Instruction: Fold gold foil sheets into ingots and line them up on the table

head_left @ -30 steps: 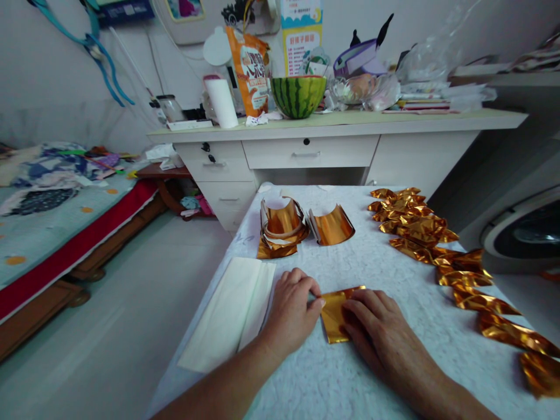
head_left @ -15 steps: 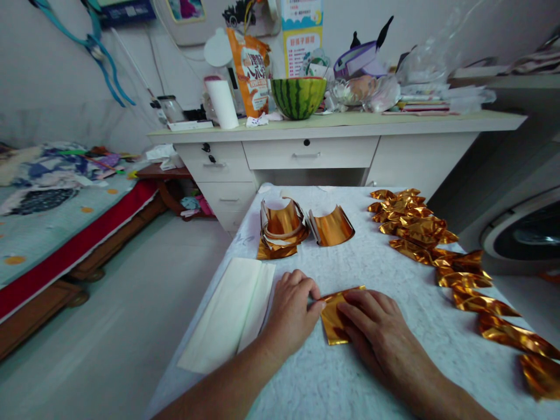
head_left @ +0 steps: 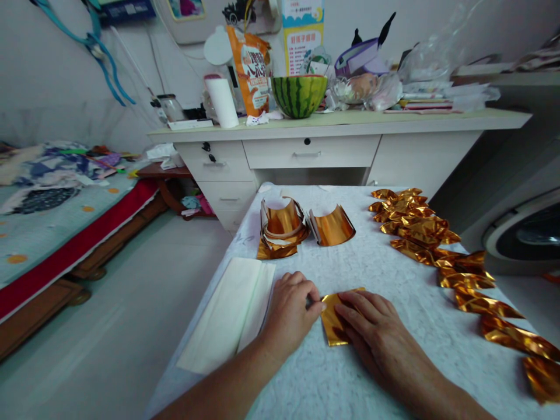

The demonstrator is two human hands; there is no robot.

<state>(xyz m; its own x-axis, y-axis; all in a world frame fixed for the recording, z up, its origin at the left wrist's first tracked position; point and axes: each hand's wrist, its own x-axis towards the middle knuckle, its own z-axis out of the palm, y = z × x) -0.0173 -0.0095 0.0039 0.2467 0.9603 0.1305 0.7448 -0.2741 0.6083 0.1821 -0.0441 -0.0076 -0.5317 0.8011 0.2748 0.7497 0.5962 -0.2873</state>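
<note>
A folded sheet of shiny gold foil (head_left: pixel 333 325) lies on the cloth-covered table in front of me. My left hand (head_left: pixel 289 306) is closed, with thumb and forefinger pinched at the foil's upper left corner. Stretched flat across the foil's right part, my right hand (head_left: pixel 377 329) presses it down and hides that side. Left of my left hand is a stack of white paper sheets (head_left: pixel 223 312). Farther back stand a curled pile of gold foil sheets (head_left: pixel 283 224) and a separate curved foil piece (head_left: pixel 333 226).
Twisted gold foil pieces (head_left: pixel 420 230) lie in a row along the table's right side. Behind the table is a white desk (head_left: pixel 280 153) bearing a watermelon half (head_left: pixel 299 96) and an orange pouch (head_left: pixel 252 73). A bed (head_left: pixel 65 227) stands left, a washing machine (head_left: pixel 525 227) right.
The foil's top edge, slightly raised before, now lies flatter under my fingers. Both hands stay in nearly the same place.
</note>
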